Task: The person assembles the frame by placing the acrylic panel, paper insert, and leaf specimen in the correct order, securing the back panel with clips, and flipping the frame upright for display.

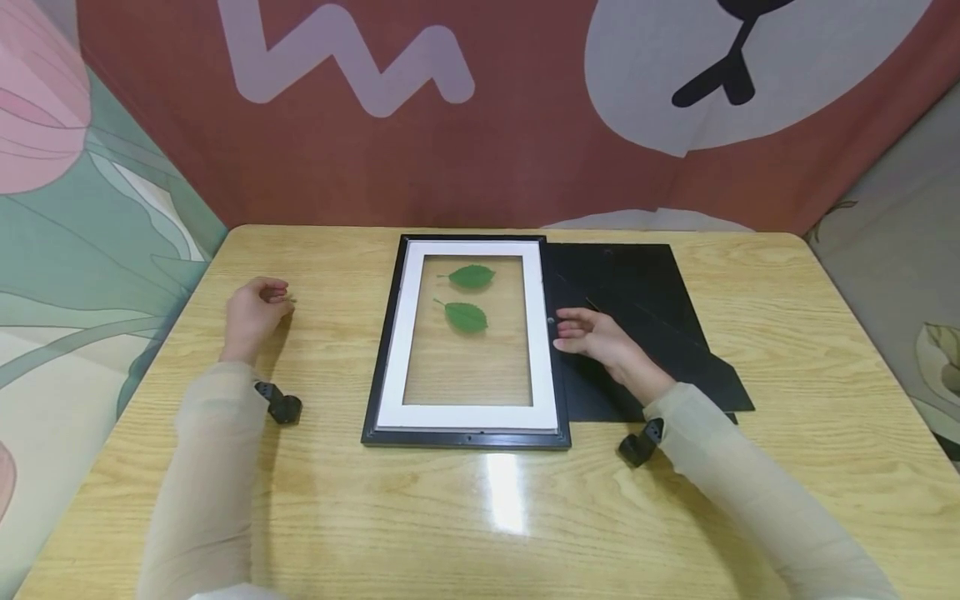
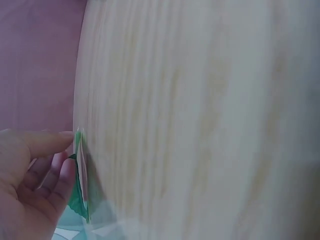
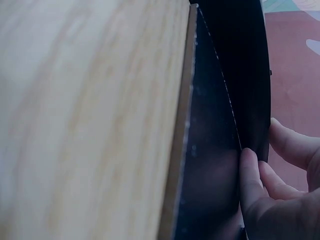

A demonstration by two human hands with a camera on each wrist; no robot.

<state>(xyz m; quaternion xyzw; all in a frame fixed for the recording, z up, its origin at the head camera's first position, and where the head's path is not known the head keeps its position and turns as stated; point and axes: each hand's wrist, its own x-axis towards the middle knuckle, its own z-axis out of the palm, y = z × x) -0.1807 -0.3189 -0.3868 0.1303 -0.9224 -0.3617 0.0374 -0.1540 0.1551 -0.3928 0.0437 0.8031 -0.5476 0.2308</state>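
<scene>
A black picture frame [image 1: 467, 438] with a white mat [image 1: 465, 417] inside it lies flat on the table. Two green leaves [image 1: 471, 277] lie within the mat's opening, one above the other. Left of the frame, my left hand [image 1: 255, 317] is low over the wood and pinches a green leaf [image 2: 77, 187] between thumb and fingers; most of that leaf is hidden in the head view. My right hand [image 1: 603, 342] has its fingers loosely extended at the frame's right edge, over a black backing board [image 1: 630, 275]. Whether its fingertips touch the frame is unclear.
The black board, with an angled flap [image 1: 720, 383], extends right from beside the frame. A wooden table [image 1: 300, 517] carries everything. Behind it hangs a reddish patterned cloth [image 1: 517, 167]. Small black cameras [image 1: 283, 407] sit on both wrists.
</scene>
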